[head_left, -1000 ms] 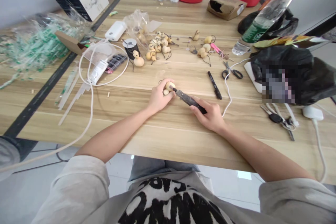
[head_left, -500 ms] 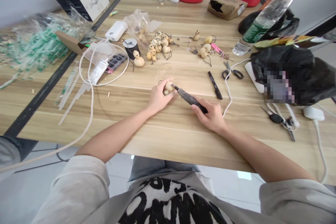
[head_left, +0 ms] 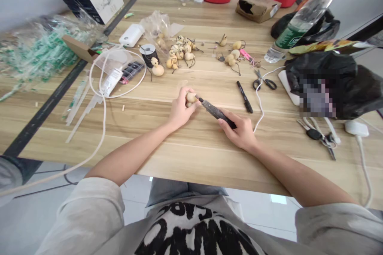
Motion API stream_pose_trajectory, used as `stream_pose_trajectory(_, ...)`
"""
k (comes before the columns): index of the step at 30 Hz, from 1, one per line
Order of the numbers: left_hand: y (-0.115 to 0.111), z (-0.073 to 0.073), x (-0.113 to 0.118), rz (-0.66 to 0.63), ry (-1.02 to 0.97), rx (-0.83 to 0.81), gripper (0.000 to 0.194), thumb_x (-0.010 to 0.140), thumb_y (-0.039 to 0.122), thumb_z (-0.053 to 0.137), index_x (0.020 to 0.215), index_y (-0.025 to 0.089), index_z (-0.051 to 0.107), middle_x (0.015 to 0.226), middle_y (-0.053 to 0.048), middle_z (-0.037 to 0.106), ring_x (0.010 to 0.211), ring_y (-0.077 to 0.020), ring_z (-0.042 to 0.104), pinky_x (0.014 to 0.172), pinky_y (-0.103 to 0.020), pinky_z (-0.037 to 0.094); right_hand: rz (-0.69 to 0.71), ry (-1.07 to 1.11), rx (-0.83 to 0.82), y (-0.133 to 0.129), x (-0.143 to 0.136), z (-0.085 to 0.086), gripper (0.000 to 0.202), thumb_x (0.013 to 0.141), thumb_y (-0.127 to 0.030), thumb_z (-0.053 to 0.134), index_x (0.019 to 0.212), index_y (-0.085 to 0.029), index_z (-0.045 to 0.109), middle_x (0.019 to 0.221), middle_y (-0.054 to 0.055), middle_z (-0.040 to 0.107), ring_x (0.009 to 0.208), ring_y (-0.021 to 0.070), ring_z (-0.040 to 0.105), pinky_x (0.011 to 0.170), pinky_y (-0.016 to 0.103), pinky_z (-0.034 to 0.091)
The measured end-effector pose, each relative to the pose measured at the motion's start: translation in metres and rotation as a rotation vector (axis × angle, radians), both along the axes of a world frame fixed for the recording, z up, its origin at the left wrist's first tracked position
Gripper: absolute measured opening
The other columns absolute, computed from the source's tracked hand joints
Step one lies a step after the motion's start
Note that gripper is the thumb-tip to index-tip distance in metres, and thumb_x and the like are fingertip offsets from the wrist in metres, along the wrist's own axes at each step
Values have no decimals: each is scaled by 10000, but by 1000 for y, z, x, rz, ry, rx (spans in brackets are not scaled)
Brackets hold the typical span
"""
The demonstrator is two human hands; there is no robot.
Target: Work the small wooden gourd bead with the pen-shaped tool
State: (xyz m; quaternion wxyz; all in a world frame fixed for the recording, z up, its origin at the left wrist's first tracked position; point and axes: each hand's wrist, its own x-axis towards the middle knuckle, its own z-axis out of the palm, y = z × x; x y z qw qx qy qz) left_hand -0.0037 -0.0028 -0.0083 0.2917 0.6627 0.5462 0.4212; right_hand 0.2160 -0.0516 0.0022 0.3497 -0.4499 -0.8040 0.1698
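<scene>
Over the table (head_left: 191, 157), curled hands (head_left: 180, 108) (head_left: 239, 130): gourd (head_left: 190, 97) left, tool (head_left: 214, 112) right

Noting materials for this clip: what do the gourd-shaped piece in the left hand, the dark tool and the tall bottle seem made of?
Gourd-shaped piece: perhaps dried gourd or wood, satin, judging by its smooth, pale tan surface.
Dark tool: probably hard plastic, dull, with greyish patches.
Tall bottle: likely glossy plastic, since its walls are clear with bright highlights.
</scene>
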Motion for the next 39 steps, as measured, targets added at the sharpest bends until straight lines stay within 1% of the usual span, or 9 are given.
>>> stream_pose_trajectory(3,1,0,0,-18,-8,31,300,766,269,644,1045,207,555,924,-14,680,682,-98,584,675,-236,478,1,2,-1,0,1,0,359,906,-307,508,1234,-198,607,892,41,738,799,195,697,704,274,545)
stream_pose_trajectory(7,2,2,1,-20,54,67,185,770,272,647,927,178,624,954,-47,681,782,-130,608,736,-260,489,3,1,1,1,1,-1,358,904,-301,513,1235,-202,607,916,44,740,809,197,698,714,281,549)
stream_pose_trajectory(10,2,2,1,-15,39,55,268,755,257,667,1006,189,601,984,-46,692,845,-138,626,790,-268,491,1,-1,1,1,0,-1,357,905,-306,509,1234,-210,609,942,46,740,808,200,698,712,287,551)
stream_pose_trajectory(13,2,0,1,-4,-19,28,343,742,257,683,1053,195,551,1020,-49,694,860,-129,638,785,-256,492,2,-4,-4,0,0,-1,364,908,-312,502,1242,-209,604,951,48,741,816,202,699,715,290,553)
stream_pose_trajectory(18,0,1,1,28,10,-2,279,743,276,679,986,187,575,973,-39,700,784,-119,624,752,-252,485,-6,-7,-1,0,0,-1,368,909,-318,501,1247,-218,603,955,46,742,818,202,701,716,286,552)
stream_pose_trajectory(24,-1,8,3,21,49,13,266,739,256,677,986,186,607,947,-27,705,801,-128,622,781,-257,481,-17,-18,-18,0,0,-2,369,911,-327,496,1249,-222,601,962,50,738,819,209,698,708,294,548)
stream_pose_trajectory(28,0,7,3,8,66,41,300,709,244,701,994,178,632,929,-22,704,775,-123,617,760,-246,480,-7,-17,-18,0,-1,-1,364,909,-314,499,1244,-214,603,922,49,737,798,204,695,689,285,540)
stream_pose_trajectory(33,1,5,2,10,113,68,283,720,248,683,996,187,659,912,-20,703,757,-125,605,765,-259,481,-1,-14,-43,0,-1,1,374,909,-305,498,1263,-225,587,918,39,736,812,203,695,687,281,532)
stream_pose_trajectory(39,-1,9,4,37,164,83,238,704,178,651,942,175,641,937,-38,688,828,-148,602,830,-289,478,1,-17,-57,0,-1,1,383,908,-311,496,1269,-221,584,921,44,735,808,203,691,695,285,525)
